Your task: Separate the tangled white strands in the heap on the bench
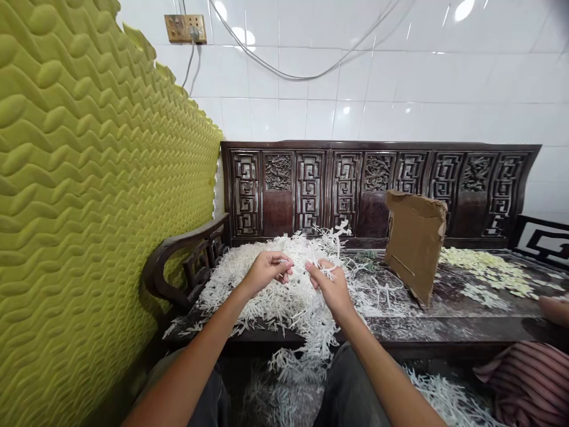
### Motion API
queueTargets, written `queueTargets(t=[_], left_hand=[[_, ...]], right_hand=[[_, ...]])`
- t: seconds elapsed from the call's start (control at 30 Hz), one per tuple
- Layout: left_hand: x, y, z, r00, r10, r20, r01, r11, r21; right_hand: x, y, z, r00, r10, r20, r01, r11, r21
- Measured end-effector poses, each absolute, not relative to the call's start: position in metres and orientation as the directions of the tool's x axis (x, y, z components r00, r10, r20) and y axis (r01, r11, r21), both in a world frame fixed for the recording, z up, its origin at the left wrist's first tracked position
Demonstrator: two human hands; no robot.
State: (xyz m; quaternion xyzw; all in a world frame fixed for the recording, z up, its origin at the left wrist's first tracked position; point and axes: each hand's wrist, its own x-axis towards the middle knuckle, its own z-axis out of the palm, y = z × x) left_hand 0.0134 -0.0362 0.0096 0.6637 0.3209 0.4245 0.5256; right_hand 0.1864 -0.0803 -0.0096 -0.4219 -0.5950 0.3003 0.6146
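My right hand [334, 286] is closed around a white branched sprig [326, 270], whose thin twigs stick out past the thumb and fingers. A short way to its left, my left hand [269, 271] is closed in a pinch. Thin white bits show at its fingertips, too small to tell apart from the pile behind. Both hands are raised over a large heap of white branching sprigs [249, 302] on the dark wooden bench [377, 332]. Part of the heap spills over the bench's front edge between my knees.
A torn cardboard piece [413, 249] stands upright right of the heap. Beyond it lie pale yellow flat pieces [484, 267]. Another person's hand [555, 309] and striped cloth [528, 379] show at the right. Yellow textured foam matting [111, 196] rises at the left. More sprigs [444, 397] lie below the bench.
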Motion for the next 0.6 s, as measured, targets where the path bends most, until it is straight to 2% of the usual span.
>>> queueTargets(t=[0.17,0.4,0.5,0.6], left_hand=[[0.014,-0.019,0.001,0.263,0.944,0.201,-0.084,-0.185,0.979],[0.032,-0.008,-0.009,0.151,0.970,0.189,-0.101,-0.175,0.979],[0.014,0.006,-0.012,-0.025,0.989,0.147,-0.106,-0.149,0.983],[-0.023,0.019,-0.013,-0.216,0.975,0.059,-0.121,-0.087,0.989]], right_hand=[[0.174,-0.091,-0.006,0.138,0.827,0.545,0.135,0.529,-0.838],[0.168,-0.095,-0.005,0.213,0.796,0.567,0.091,0.562,-0.822],[0.169,-0.103,-0.004,0.227,0.779,0.584,0.079,0.583,-0.809],[0.174,-0.108,-0.002,0.360,0.802,0.477,-0.053,0.528,-0.848]])
